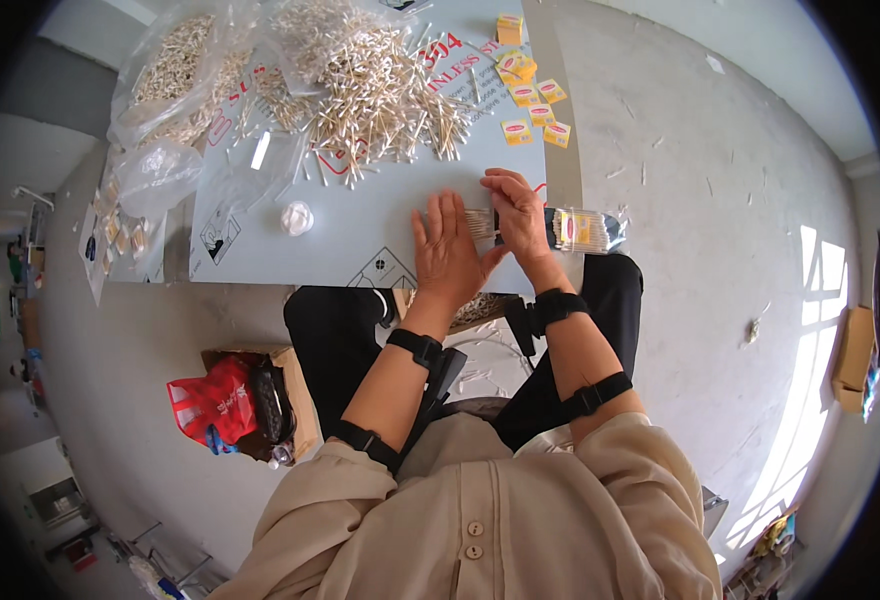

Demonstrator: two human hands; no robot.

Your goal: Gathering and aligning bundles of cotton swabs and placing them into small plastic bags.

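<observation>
A person seated at a low counter (360,230) presses a bundle of cotton swabs (480,222) into a clear packet (585,231). The left hand (447,255) lies open and flat, fingers spread, its fingertips against the bare swab ends that stick out of the packet's mouth. The right hand (516,215) curls down over the same spot, gripping the packet's open end just beside the left fingertips; the filled part of the packet extends away past the right hand. Beyond both hands a loose heap of swabs (370,90) spreads across the counter, with small yellow labels (535,110) beyond the right hand and a white wad (297,217) off to the left hand's side.
</observation>
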